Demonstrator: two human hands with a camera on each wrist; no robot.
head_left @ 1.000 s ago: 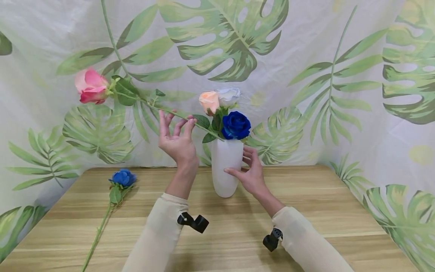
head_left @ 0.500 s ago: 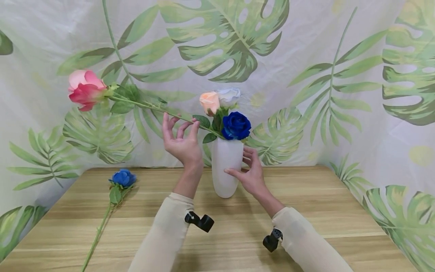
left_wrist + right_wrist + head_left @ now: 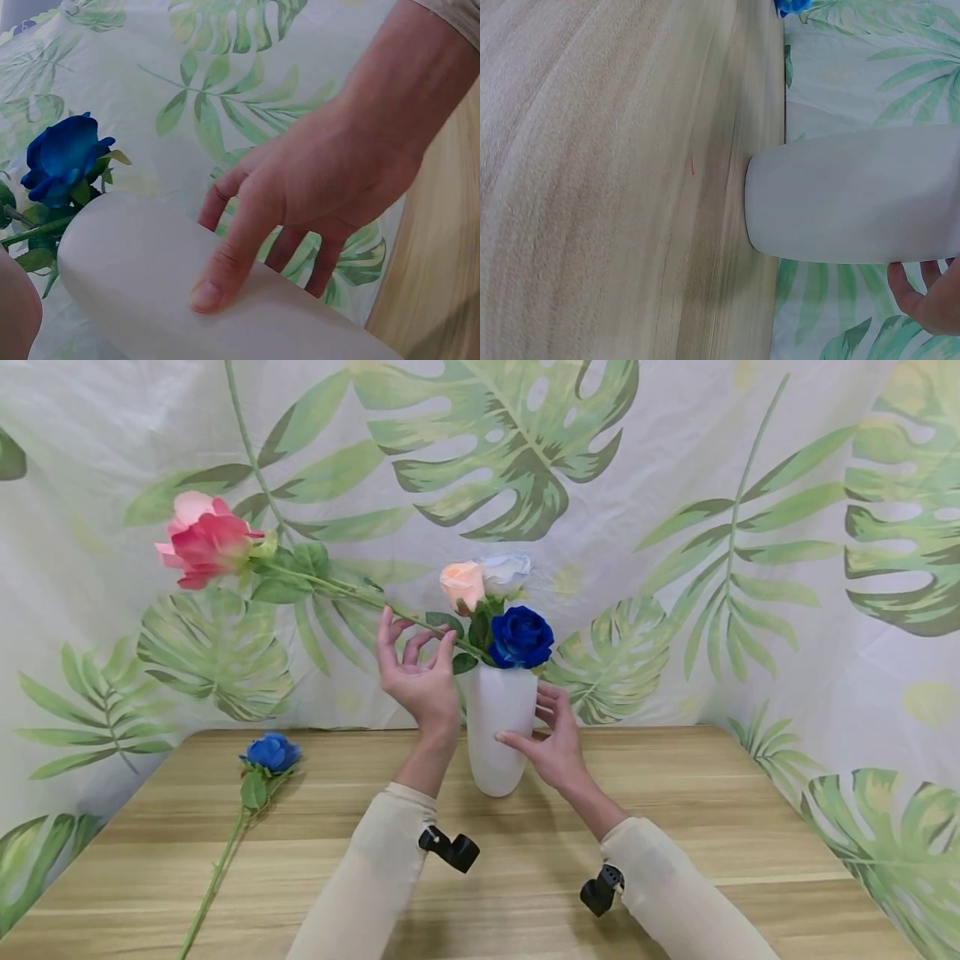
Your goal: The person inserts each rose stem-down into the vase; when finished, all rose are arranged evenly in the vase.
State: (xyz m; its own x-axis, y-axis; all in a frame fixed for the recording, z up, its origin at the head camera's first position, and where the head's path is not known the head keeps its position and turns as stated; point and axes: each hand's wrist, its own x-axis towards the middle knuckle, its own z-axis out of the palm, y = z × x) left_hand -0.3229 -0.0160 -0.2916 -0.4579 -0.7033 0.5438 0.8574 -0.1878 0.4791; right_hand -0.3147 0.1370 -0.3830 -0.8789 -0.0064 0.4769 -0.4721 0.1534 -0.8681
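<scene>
Pale cloth backdrop (image 3: 690, 435) printed with large green leaves (image 3: 525, 502), faintly creased; wood-grain tabletop (image 3: 675, 768) in front, soft light

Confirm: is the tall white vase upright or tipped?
Upright: the tall white vase stands base down on the wooden table, a dark blue rose above its mouth.

- Five roses — one pink rose (image 3: 210, 539), one peach rose (image 3: 462, 583), one white rose (image 3: 510, 572), two blue roses (image 3: 522, 637)
- One vase (image 3: 491, 710)
- Two hands — left hand (image 3: 422, 681), right hand (image 3: 553, 745)
- Two cameras (image 3: 461, 853)
- One table (image 3: 697, 785)
</scene>
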